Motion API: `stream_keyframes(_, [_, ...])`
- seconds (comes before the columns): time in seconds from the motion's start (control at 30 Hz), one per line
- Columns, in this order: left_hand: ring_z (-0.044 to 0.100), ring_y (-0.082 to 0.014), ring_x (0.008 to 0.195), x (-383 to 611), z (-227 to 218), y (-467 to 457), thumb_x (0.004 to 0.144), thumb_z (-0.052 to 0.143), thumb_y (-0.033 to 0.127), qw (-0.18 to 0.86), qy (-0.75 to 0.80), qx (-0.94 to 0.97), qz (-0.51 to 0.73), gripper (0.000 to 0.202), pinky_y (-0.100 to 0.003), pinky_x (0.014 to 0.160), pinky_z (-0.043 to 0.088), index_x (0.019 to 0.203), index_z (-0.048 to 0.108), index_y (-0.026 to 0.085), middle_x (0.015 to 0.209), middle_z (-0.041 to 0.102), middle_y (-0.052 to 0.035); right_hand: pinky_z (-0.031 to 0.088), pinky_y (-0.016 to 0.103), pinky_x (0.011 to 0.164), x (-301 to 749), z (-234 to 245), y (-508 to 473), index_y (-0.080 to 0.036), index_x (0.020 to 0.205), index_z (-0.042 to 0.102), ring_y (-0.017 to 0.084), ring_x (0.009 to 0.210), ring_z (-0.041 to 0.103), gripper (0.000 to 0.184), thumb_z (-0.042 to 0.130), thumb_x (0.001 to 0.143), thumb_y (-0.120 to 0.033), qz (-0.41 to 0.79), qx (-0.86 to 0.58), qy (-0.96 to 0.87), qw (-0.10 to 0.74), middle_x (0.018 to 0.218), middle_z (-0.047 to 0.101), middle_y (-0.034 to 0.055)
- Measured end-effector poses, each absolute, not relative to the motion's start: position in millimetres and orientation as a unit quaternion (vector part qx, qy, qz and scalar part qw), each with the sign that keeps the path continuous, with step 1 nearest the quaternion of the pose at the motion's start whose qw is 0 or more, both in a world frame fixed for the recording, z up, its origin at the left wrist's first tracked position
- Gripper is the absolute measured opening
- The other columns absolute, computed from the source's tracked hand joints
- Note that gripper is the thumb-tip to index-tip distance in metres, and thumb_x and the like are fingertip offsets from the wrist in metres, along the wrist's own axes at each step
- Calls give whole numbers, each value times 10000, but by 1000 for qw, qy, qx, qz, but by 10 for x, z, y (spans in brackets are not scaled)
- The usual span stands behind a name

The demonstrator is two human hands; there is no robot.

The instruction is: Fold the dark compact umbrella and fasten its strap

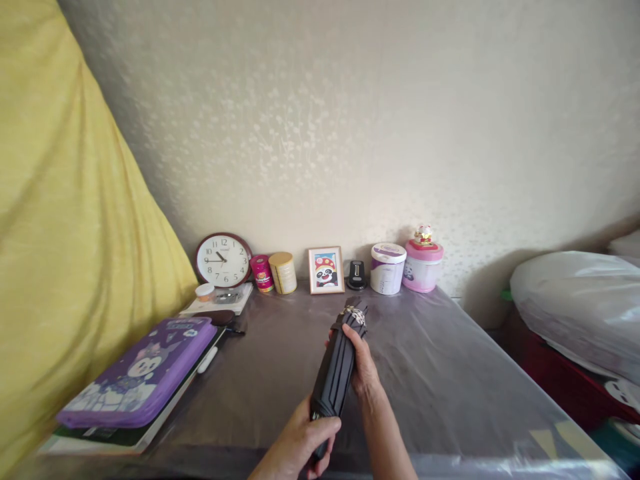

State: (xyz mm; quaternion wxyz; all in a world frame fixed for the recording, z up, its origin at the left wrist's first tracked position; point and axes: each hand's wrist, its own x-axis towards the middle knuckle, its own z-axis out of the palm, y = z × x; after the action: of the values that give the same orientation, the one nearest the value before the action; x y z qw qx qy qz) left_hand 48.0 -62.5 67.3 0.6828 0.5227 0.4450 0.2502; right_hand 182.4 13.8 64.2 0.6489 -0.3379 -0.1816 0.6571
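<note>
A folded black umbrella [334,367] is held at a slant above the table, its rib ends and a patterned bit of cloth at the far end. My left hand [313,437] is closed round its near end, thumb across the top. Farther up the shaft, my right hand [361,357] grips the folded canopy from the right side, with the thumb near the strap; most of its fingers are hidden behind the umbrella.
Along the wall stand a clock [223,260], a pink can [263,273], a yellow canister [283,273], a framed panda picture [326,271], a black stand [357,275] and two tubs [387,270]. A purple case [145,373] lies on books at left; a yellow curtain [75,233] hangs beside it.
</note>
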Motion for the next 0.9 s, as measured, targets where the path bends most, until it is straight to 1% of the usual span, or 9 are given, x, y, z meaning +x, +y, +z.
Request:
stream_keyframes(0.13, [429, -90, 369, 488, 537, -589, 703, 509, 308, 532, 532, 604, 263, 363, -204, 375, 306, 1036, 443, 182, 574, 508, 53, 510, 306, 564, 1835, 665, 141, -115, 810, 627, 209, 619, 645, 354, 703, 632, -412, 634, -357, -204, 656, 734, 691, 87])
stream_keyframes(0.2, [556, -138, 547, 468, 473, -581, 693, 520, 268, 446, 562, 638, 279, 386, -229, 522, 390, 1059, 449, 170, 684, 583, -4, 507, 317, 573, 1845, 652, 153, -122, 842, 621, 206, 603, 639, 368, 718, 614, -395, 624, -361, -213, 660, 726, 689, 79])
stream_keyframes(0.27, [593, -180, 694, 430, 469, -583, 703, 523, 271, 411, 569, 663, 261, 385, -253, 624, 405, 1064, 451, 158, 746, 613, -41, 497, 315, 558, 1854, 624, 167, -129, 857, 619, 194, 560, 623, 371, 721, 607, -382, 622, -368, -216, 657, 685, 680, 61])
stream_keyframes(0.37, [589, -197, 790, 364, 582, -565, 708, 565, 336, 462, 517, 681, 238, 445, -269, 682, 418, 1092, 428, 159, 831, 626, -54, 482, 298, 531, 1851, 583, 179, -143, 833, 613, 167, 499, 593, 345, 724, 594, -366, 627, -373, -201, 653, 630, 661, 29])
stream_keyframes(0.47, [569, -196, 918, 342, 739, -473, 717, 586, 402, 536, 466, 647, 278, 527, -278, 766, 428, 1144, 389, 162, 1028, 597, -87, 477, 289, 527, 1813, 568, 172, -154, 824, 599, 160, 503, 590, 331, 729, 590, -349, 635, -361, -195, 654, 635, 656, 16])
stream_keyframes(0.63, [599, -197, 875, 484, 822, -261, 706, 607, 465, 595, 451, 573, 338, 694, -293, 747, 454, 1239, 298, 145, 1018, 606, -113, 484, 293, 547, 1721, 548, 144, -153, 821, 596, 169, 533, 601, 315, 720, 608, -350, 637, -356, -209, 651, 644, 657, 23])
stream_keyframes(0.73, [625, -194, 807, 589, 796, -205, 673, 659, 427, 602, 458, 546, 360, 919, -307, 729, 469, 1357, 95, 186, 1005, 619, -100, 494, 312, 566, 1700, 534, 129, -148, 863, 609, 198, 584, 622, 346, 712, 618, -370, 641, -357, -230, 639, 672, 671, 45])
stream_keyframes(0.8, [614, -205, 894, 628, 777, -196, 671, 670, 397, 594, 457, 546, 374, 995, -313, 785, 462, 1386, 7, 200, 1078, 600, -111, 499, 321, 583, 1705, 548, 118, -147, 891, 616, 213, 617, 632, 365, 710, 622, -376, 638, -364, -233, 637, 682, 675, 48])
stream_keyframes(0.9, [530, -229, 1084, 647, 748, -189, 697, 644, 389, 580, 442, 566, 384, 968, -328, 893, 418, 1403, 11, 197, 1224, 529, -124, 497, 302, 615, 1722, 604, 103, -152, 917, 627, 195, 640, 629, 371, 713, 622, -361, 617, -377, -228, 652, 715, 677, 39])
